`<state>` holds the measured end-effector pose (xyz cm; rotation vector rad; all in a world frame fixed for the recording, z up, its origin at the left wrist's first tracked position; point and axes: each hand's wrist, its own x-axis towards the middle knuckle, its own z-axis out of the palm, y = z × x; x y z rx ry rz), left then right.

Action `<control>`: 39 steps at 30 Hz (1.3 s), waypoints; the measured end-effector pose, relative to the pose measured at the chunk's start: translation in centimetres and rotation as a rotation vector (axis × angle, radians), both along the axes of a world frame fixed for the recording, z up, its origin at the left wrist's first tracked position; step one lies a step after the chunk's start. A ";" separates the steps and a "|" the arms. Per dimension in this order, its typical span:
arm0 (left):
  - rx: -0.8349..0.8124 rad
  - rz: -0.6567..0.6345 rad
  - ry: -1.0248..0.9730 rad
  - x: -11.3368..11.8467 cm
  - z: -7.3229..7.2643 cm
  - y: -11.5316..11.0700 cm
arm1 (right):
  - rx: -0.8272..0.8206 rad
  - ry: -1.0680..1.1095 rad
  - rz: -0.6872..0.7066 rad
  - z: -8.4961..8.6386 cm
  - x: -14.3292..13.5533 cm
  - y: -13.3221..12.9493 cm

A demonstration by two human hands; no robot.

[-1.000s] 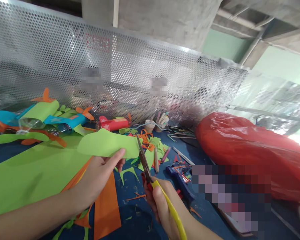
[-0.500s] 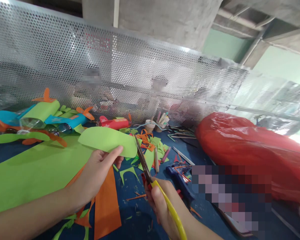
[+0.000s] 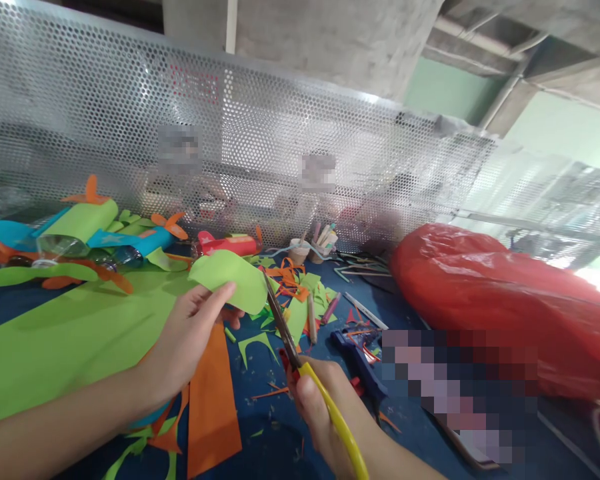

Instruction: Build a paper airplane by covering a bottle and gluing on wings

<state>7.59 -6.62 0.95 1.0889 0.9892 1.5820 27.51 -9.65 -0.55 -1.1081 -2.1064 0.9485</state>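
Note:
My left hand [image 3: 200,327] pinches a rounded piece of light green paper [image 3: 233,280] between thumb and fingers, above the blue table. Yellow-handled scissors [image 3: 281,320] are in my right hand [image 3: 320,407], fingers wrapped round the handles. Their dark blades point up and away, at the right edge of the green piece; I cannot tell whether they are cutting into it. Below my left arm lie a large green sheet [image 3: 80,340] and an orange strip [image 3: 214,407]. A green offcut [image 3: 257,348] rests between my hands.
Bottle models wrapped in coloured paper [image 3: 140,243] stand at the left back. Paper scraps [image 3: 300,293] and cups of sticks [image 3: 300,252] are mid-back. A blue glue gun [image 3: 360,363] lies right of my right hand, near a big red plastic bag [image 3: 490,300]. Perforated metal mesh [image 3: 280,133] stands behind.
My left hand has turned the green piece, so it looks shorter and its left end has swung inward. The scissors have shifted slightly left and down.

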 end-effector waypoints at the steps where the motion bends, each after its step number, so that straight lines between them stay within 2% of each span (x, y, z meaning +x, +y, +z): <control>1: 0.002 -0.001 -0.005 0.0 0.0 0.0 | 0.007 -0.006 -0.009 0.1 -0.1 0.0; 8: 0.002 -0.002 0.001 -0.4 0.0 -0.1 | 0.017 -0.064 -0.057 0.8 -0.3 -0.5; 15: -0.025 0.039 0.052 -0.1 0.6 -0.2 | 0.010 -0.069 -0.059 0.8 -0.3 -0.5; 19: -0.014 0.057 0.109 -0.2 0.5 -0.1 | 0.001 -0.096 -0.062 0.8 -0.3 -0.3; 25: 0.022 0.077 0.187 -0.6 -0.1 0.1 | 0.012 -0.100 -0.078 0.5 -0.4 -0.1; 39: 0.076 0.086 0.215 -0.5 0.2 0.1 | 0.010 -0.006 -0.032 -0.1 -0.3 -0.1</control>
